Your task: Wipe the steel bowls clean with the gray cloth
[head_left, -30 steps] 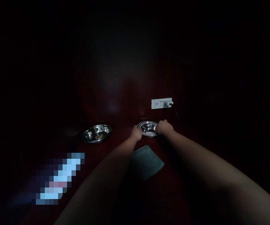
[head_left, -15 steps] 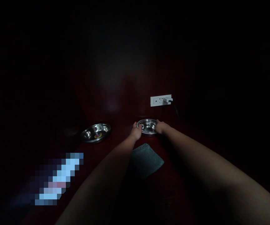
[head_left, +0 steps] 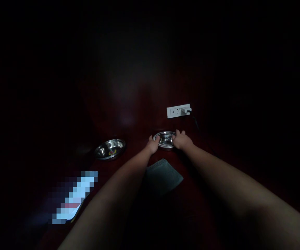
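Observation:
In a very dark scene, a shiny steel bowl [head_left: 165, 139] sits far out on a dark red table [head_left: 139, 114]. Both my arms stretch toward it. My left hand [head_left: 152, 144] grips its left rim with curled fingers. My right hand [head_left: 182, 139] holds the right rim, fingers over the edge. A folded grey cloth [head_left: 163, 175] lies on the table between my forearms, nearer to me.
A second steel bowl [head_left: 110, 148] with a small coloured sticker inside sits to the left. A white power strip [head_left: 178, 111] with a plug and dark cable lies behind the held bowl. A blurred bright screen [head_left: 73, 198] glows at lower left.
The view has shifted slightly, so things sit a little further right. My right hand has moved further over the bowl's right rim, its fingers now showing above the edge. Both hands stay on the bowl.

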`<state>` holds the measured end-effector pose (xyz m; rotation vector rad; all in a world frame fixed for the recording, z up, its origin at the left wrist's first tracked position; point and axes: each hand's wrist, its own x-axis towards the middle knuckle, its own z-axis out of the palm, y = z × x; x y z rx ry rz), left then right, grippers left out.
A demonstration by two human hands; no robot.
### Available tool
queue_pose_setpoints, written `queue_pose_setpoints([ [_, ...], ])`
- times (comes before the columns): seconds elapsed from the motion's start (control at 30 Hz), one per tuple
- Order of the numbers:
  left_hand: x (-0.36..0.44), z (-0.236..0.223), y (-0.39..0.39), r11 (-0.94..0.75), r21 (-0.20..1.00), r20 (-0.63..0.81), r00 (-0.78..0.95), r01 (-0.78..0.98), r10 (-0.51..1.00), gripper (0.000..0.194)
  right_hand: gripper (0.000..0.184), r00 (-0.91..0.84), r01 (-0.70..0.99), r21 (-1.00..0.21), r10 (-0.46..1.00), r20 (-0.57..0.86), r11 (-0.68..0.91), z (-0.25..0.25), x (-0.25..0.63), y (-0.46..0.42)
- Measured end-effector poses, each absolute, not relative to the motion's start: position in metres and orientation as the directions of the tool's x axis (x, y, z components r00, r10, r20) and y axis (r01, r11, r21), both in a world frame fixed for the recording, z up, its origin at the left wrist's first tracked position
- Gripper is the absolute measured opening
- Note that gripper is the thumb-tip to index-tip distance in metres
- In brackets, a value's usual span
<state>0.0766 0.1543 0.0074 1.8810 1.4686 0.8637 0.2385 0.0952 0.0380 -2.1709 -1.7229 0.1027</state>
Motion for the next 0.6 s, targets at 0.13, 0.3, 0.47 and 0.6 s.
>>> queue_pose_setpoints([
  [0.13,0.023,0.044,0.138,-0.409,0.62,0.25,0.326,0.669,0.912,0.057,0.046,0.189,0.947,-0.314,0.906,0.378,-0.067,0.052,0.214,0.055],
  [0.3,-0.084,0.083,0.129,-0.463,0.311,0.279,0.386,0.83,0.879,0.038,0.031,-0.514,0.671,-0.404,0.783,0.352,0.622,0.041,0.176,-0.03],
  [0.47,-0.145,0.071,0.122,-0.347,0.192,0.208,0.308,0.918,0.929,0.045,0.082,-0.612,0.623,-0.469,0.764,0.206,0.626,0.005,0.169,-0.075],
  [0.6,-0.153,0.055,0.113,-0.313,0.175,0.142,0.291,0.934,0.946,0.045,0.081,-0.53,0.702,-0.462,0.831,0.169,0.542,-0.012,0.171,-0.069],
])
